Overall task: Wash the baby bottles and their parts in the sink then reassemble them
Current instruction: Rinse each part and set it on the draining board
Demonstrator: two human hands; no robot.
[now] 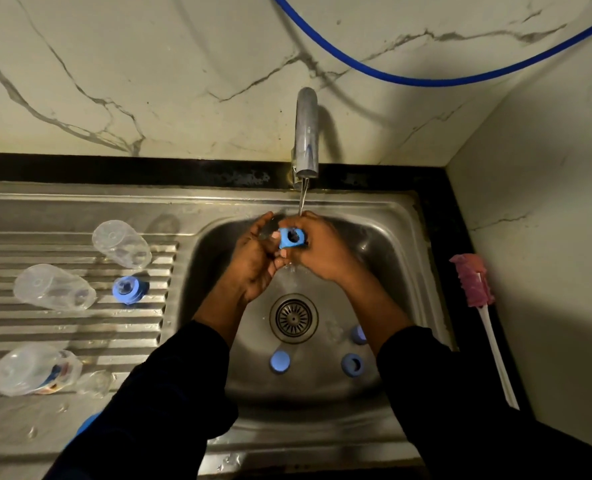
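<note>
Dark sleeves [169,393], two, reaching in from the bottom edge over the sink [402,237].
Left hand [253,261] and right hand [317,249]: together above the basin, under the tap [306,133], water running thinly.
Blue collar ring [291,238]: between both hands in the stream. The right fingers [298,221] wrap over its top; the left fingers [274,234] are curled against its left side.
Drain strainer [293,318]: basin floor, below the hands.
Blue cap [280,362], blue ring [352,364] and a further blue piece [358,335]: loose on the basin floor, near the strainer.
Drainboard [27,323], left of the basin: three clear bottles, all lying on their sides, rear [121,244], middle [53,288] and front [36,368]; a second collar ring [128,289] lies just beside the rear bottle.
Pink bottle brush [473,282]: on the black desk [436,209], right of the sink.
Blue hose [426,79]: looped across the marble wall [149,64].
</note>
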